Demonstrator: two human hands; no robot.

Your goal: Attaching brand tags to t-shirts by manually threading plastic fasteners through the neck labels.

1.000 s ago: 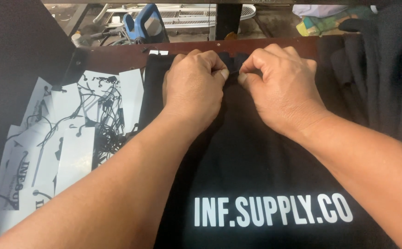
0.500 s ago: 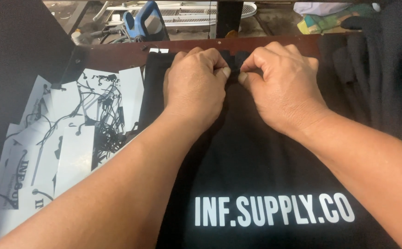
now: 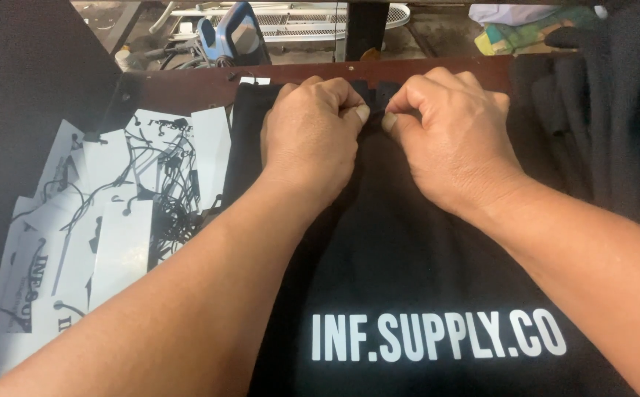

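Both hands, left hand [image 3: 313,136] and right hand [image 3: 448,140], pinch the black garment's [image 3: 408,279] top edge; white tags [image 3: 125,220] lie left.

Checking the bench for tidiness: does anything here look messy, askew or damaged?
Only the white hang tags left of the black garment stand out: they lie overlapping at all angles, their black strings tangled. The garment lies flat, both hands pinching its top edge. No damage shows.

A garment workshop: white hang tags [image 3: 125,220] strewn left of the hands, stacked black clothing [image 3: 621,110] to their right.
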